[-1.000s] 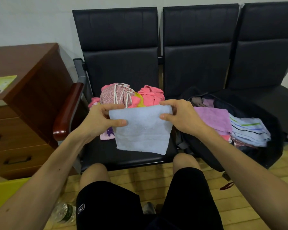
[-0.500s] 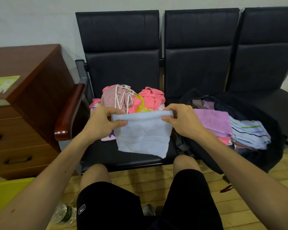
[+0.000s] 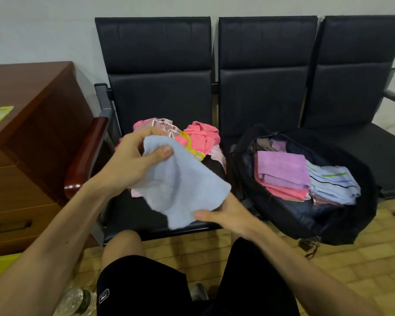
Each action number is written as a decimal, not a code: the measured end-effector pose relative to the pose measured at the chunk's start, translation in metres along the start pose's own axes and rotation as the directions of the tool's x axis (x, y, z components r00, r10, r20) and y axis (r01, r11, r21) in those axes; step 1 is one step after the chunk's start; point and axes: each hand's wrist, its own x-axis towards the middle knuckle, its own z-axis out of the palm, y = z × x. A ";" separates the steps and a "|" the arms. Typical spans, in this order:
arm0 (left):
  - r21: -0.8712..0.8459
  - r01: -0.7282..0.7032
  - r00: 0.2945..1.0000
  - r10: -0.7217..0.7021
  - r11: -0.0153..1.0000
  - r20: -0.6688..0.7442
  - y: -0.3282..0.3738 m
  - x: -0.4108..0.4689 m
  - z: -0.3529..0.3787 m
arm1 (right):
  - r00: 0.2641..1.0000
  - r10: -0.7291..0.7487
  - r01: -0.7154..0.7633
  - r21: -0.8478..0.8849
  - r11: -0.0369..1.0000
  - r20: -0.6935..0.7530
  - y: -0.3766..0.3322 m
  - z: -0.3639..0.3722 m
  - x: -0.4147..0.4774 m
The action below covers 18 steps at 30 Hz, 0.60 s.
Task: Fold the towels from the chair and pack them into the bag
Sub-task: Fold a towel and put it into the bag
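Two hands on one rumpled pale blue towel (image 3: 183, 188) above the chair seat (image 3: 132, 210), bag (image 3: 351, 215) at three o'clock; the left hand (image 3: 132, 163) pinches its eleven o'clock corner; right hand (image 3: 228, 215) fingers are hidden beneath, so I cannot tell.

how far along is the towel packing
Done: folded towels lie in the bag. In hand: blue towel, pinched by the left hand, right hand beneath its lower edge. Left: the unfolded pile on the chair.
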 end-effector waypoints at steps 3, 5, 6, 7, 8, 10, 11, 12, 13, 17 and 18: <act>0.057 -0.086 0.996 0.084 0.995 0.040 0.016 0.013 0.012 | 0.999 0.022 -0.015 0.191 0.981 -0.034 -0.001 0.015 -0.001; 0.101 -0.079 0.997 0.078 0.992 0.011 0.018 0.022 0.017 | 0.990 0.045 -0.006 0.283 0.959 -0.132 -0.009 0.010 -0.003; 0.119 -0.061 0.998 0.065 0.991 -0.028 0.015 0.026 0.018 | 0.983 0.067 -0.006 0.332 0.943 -0.172 -0.015 0.005 -0.006; 0.122 -0.029 0.997 0.038 0.992 -0.073 0.012 0.032 0.021 | 0.977 0.088 -0.005 0.397 0.918 -0.193 -0.024 -0.003 -0.009; 0.088 0.024 0.993 -0.014 0.996 -0.120 0.008 0.035 0.022 | 0.975 0.108 -0.007 0.457 0.889 -0.194 -0.031 -0.010 -0.013; -0.141 0.171 0.972 -0.190 0.975 -0.136 -0.001 0.043 0.036 | 0.965 0.156 -0.019 0.536 0.844 -0.211 -0.048 -0.026 -0.022; -0.304 0.271 0.946 -0.311 0.913 -0.091 -0.007 0.045 0.046 | 0.959 0.181 -0.033 0.551 0.834 -0.216 -0.056 -0.032 -0.026; -0.459 0.381 0.903 -0.430 0.803 -0.004 -0.013 0.048 0.060 | 0.955 0.190 -0.031 0.563 0.826 -0.227 -0.061 -0.041 -0.030; -0.588 0.469 0.849 -0.520 0.659 0.095 -0.018 0.047 0.073 | 0.949 0.205 -0.030 0.583 0.812 -0.238 -0.067 -0.046 -0.034; -0.802 0.549 0.788 -0.466 0.235 0.403 -0.039 0.040 0.139 | 0.918 0.302 -0.022 0.728 0.685 -0.256 -0.072 -0.077 -0.046; -0.800 0.574 0.776 -0.426 0.173 0.465 -0.042 0.036 0.155 | 0.908 0.313 -0.007 0.736 0.677 -0.280 -0.066 -0.087 -0.048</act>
